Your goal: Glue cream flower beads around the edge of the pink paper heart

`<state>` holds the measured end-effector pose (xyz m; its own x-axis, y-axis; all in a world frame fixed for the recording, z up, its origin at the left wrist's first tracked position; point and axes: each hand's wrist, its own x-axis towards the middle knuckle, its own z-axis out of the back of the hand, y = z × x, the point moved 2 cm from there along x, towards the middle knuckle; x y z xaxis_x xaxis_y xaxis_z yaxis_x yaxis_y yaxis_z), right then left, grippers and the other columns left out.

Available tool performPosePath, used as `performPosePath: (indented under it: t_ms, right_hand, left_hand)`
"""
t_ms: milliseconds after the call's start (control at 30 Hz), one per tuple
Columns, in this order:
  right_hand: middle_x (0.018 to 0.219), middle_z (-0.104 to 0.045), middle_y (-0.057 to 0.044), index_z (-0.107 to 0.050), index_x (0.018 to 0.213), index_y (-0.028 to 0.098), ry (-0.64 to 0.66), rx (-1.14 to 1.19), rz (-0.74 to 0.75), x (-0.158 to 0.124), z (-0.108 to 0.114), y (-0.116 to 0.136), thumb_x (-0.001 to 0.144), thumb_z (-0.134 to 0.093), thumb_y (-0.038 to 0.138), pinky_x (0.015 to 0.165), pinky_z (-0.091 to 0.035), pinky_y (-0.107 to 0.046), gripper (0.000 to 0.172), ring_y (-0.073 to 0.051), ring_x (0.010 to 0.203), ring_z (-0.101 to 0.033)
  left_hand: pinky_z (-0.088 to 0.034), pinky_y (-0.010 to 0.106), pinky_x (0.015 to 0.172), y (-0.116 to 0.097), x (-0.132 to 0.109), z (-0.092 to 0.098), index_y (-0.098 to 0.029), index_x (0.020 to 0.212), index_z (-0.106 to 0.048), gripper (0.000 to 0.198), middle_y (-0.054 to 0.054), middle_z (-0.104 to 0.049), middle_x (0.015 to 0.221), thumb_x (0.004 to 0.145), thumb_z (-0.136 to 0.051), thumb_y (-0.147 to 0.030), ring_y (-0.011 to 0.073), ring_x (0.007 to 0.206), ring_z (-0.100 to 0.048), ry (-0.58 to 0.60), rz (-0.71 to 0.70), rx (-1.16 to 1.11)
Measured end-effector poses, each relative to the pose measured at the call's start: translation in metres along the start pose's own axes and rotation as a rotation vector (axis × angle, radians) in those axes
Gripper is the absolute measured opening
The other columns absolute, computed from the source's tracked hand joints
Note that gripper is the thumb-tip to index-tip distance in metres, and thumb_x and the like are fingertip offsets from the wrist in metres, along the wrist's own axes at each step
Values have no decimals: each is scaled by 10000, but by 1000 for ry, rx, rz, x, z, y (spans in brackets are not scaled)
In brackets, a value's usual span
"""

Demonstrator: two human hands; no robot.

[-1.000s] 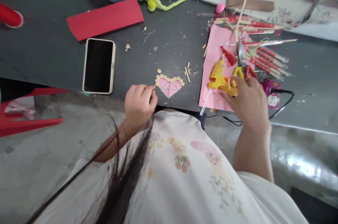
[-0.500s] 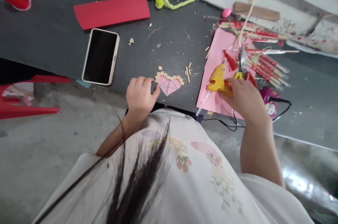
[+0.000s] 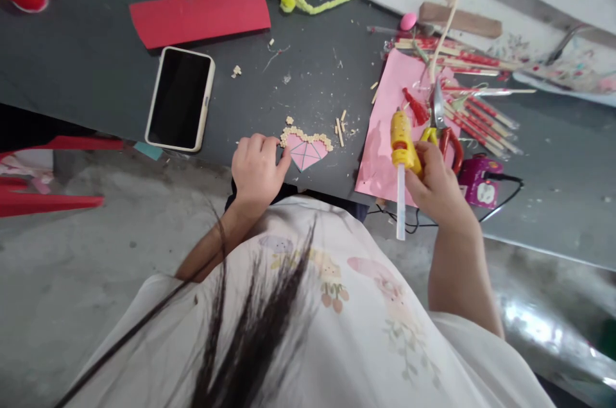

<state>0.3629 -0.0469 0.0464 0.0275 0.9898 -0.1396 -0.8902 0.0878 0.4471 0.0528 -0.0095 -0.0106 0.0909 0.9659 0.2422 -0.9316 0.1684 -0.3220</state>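
My right hand [image 3: 440,185] is wrapped round the handle of a yellow hot glue gun [image 3: 402,138]. A clear glue stick [image 3: 401,206] sticks out of its rear toward me, and its nozzle points away over a pink sheet [image 3: 378,164]. My left hand [image 3: 258,167] rests at the table's front edge with the thumb apart from the fingers and nothing held. Its fingertips lie against a pink paper heart [image 3: 305,154] marked with dark lines. Small pale beige pieces [image 3: 308,136] line the heart's upper edge. Scissors [image 3: 437,106] with yellow and red handles lie beyond my right hand.
A phone [image 3: 180,100] and a red paper strip [image 3: 202,15] lie to the left. Red-and-pale sticks [image 3: 481,122] in clear wrap, a wooden block [image 3: 459,18] and a purple box [image 3: 481,180] with a black cable are at the right. Short stick bits [image 3: 339,129] lie past the heart.
My right hand has lifted the glue gun and turned it, so the glue stick now points straight toward me. My left hand stays beside the heart. The view has shifted slightly.
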Motion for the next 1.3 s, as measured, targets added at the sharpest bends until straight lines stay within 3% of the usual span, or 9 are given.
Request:
performPosePath:
  t_ms: [167,333,467,533,667,867,1033,1300]
  right_hand:
    - [896,-643,-36,-564,1174,232,-37,203,-27,1,-14,1,755,-681,379,614,-478,-324,460,-181,686,-583]
    - [821,-651,-4,-623,1149,202,-61,228,-17,1,-20,20,729,-703,345,603,-461,-288,451,-160,662,-576]
    - [697,-598,21,-685,986,192,-37,225,40,-3,-19,46,817,-625,333,540,-411,-252,228,-117,566,-490]
    - [675,-582,23,-674,905,187,-33,265,101,-6,-22,57,835,-627,366,538,-412,-250,198,-112,561,-477]
    - [696,-587,7,-657,900,205,-31,312,163,-13,-37,69,885,-583,452,558,-433,-268,258,-126,584,-500]
    - [689,-649,-36,-626,839,229,58,252,121,-18,-58,85,911,-469,537,550,-470,-320,354,-175,575,-568]
    - [738,-700,-89,-642,888,225,131,161,127,-17,-67,101,927,-424,484,608,-520,-383,341,-243,656,-644]
    - [903,-739,-81,-643,1030,195,71,223,253,-19,-83,110,914,-534,446,675,-552,-333,297,-223,786,-696]
  left_hand:
    - [-417,390,780,-1,-1,1,-187,926,-673,187,98,-655,927,935,-543,-321,268,896,-562,-15,-17,26]
    - [-420,383,776,-2,-2,1,-190,920,-670,176,91,-656,924,932,-544,-312,261,886,-560,-37,-31,44]
    - [-422,367,762,-1,-3,0,-196,928,-670,166,79,-658,921,932,-546,-307,247,877,-565,-70,-50,57]
    - [-420,363,755,-1,-3,-1,-199,930,-670,157,75,-660,917,927,-553,-304,243,868,-566,-87,-61,57]
    - [-414,368,751,1,-4,-1,-204,924,-672,154,76,-656,911,924,-554,-302,243,862,-562,-100,-65,31]
    - [-405,373,762,5,-7,2,-203,923,-677,191,83,-653,913,949,-526,-317,240,871,-559,-72,-49,-51]
    - [-394,377,770,12,-10,6,-197,944,-675,234,89,-645,922,972,-493,-342,243,883,-547,-41,-37,-89]
    - [-398,378,777,21,-8,14,-193,928,-659,250,87,-629,921,980,-482,-362,236,875,-546,-8,-99,-101]
